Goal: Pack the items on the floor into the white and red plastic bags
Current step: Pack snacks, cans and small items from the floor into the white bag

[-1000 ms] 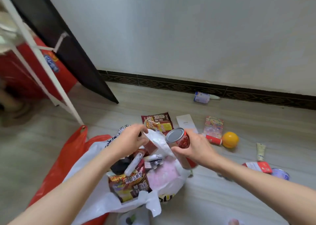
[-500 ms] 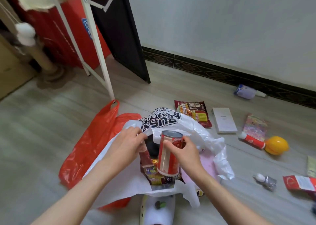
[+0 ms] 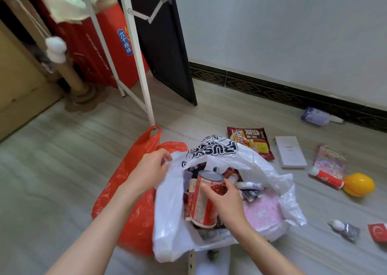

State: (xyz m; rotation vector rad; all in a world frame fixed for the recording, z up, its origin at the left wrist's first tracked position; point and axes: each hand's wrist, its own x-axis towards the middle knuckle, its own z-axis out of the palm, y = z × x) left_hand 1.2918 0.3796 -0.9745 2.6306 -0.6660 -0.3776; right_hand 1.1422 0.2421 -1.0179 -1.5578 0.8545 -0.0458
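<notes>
Single head-worn wide-angle view, looking forward and steeply down, close over the white bag [image 3: 261,166] at near centre, floor [image 3: 52,159] stretching left and right, wall [image 3: 282,34] at the far side, frame edges bowed and probably slightly motion-blurred near the bottom

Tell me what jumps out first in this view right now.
Dead centre, the right hand lowers a red can into the stuffed white bag, whose rim the left hand grips. A red bag lies beside it; a yellow ball sits right.
</notes>
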